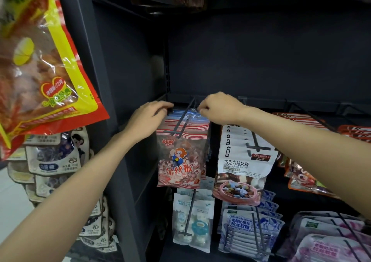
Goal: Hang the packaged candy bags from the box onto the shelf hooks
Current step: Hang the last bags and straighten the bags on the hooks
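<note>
Head view of a dark shelf bay with wire hooks. Left hand (147, 119) and right hand (217, 107) raised to the rear of one hook (181, 124), apart from each other, one at either top corner of the rearmost candy bag (186, 114). Left fingers curled over the bag's upper left edge; right fingertips pinched on its upper right edge. Held by both corners, by judgement, so that the header stays level and slides squarely back along the wire. Candy bags in red stripes with a cartoon monkey (180, 157) hung in a close row on this hook, front one facing out; at least four striped headers countable, exact total not clear. Bag in hand already on the hook, at the back of the row. Supply box not in view. Just to the right, a second hook of white chocolate-milk-candy bags (245, 167), about five headers visible. Below, one hook of pale blue-and-white bags (191, 217) and one of blue-patterned bags (241, 225). Far left, a large yellow-and-red snack bag (40, 60) hung on the neighbouring unit, close to the camera.
</note>
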